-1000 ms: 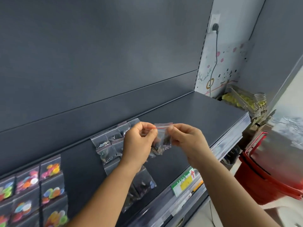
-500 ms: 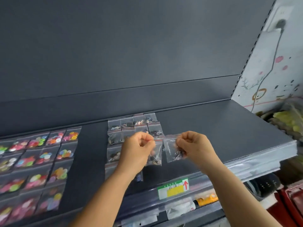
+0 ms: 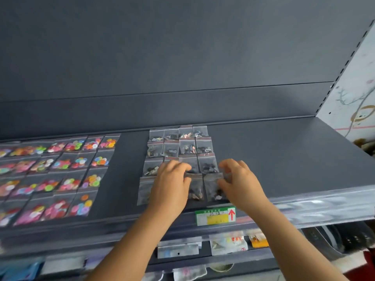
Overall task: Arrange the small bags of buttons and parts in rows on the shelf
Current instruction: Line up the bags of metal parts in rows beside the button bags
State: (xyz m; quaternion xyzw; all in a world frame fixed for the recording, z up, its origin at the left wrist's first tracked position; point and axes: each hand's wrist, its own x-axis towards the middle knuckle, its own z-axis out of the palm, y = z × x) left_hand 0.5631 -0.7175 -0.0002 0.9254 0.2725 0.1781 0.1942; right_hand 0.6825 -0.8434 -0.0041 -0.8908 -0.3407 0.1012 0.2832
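On the dark grey shelf point(image 3: 284, 159), small clear bags of dark parts point(image 3: 179, 148) lie in a grid of rows. In the front row lie two more such bags side by side. My left hand point(image 3: 171, 185) pinches the top edge of the left bag point(image 3: 195, 189). My right hand point(image 3: 239, 179) grips the top right corner of the right bag point(image 3: 213, 188). Both bags rest flat on the shelf under my fingers. My left hand covers part of the front rows. A block of bags with colourful buttons point(image 3: 60, 171) fills the shelf's left side.
A clear plastic rail with a green and yellow price label point(image 3: 215, 217) runs along the shelf's front edge. Below it a lower shelf holds more packets point(image 3: 228, 243). A white wall with drawings point(image 3: 353, 98) stands at the right end. Bare shelf lies right of the grid.
My hands have come down from mid-air, each with one bag, and laid the two bags on the shelf in the front row. The view has swung left and down.
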